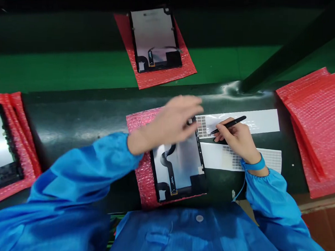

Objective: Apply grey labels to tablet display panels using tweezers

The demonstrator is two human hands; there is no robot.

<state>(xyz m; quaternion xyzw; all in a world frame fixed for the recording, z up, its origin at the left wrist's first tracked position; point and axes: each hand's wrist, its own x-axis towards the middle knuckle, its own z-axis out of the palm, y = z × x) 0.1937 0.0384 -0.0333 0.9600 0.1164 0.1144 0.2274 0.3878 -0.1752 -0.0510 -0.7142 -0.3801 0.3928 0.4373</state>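
My left hand (174, 122) hovers over the upper part of a tablet screen panel (182, 167), blurred by motion, its fingers stretched out and apart. The panel lies back side up on red bubble wrap (145, 183), with a dark flex cable (171, 173) across its silvery back. My hand hides part of the panel's upper end. In my right hand (239, 139) is a pair of black tweezers (232, 122), held like a pen. Their tip points at a white strip of small grey stickers (202, 127) beside the panel. A second sticker strip (214, 156) lies below, partly under my right wrist.
Another panel (157, 36) rests on red bubble wrap at the back. A third panel (0, 144) lies on wrap at the far left. Red bubble bags (320, 128) are stacked on the right. A dark slanted post (270, 67) rises behind the strips. A blue wrist strap (256, 164) trails a cord.
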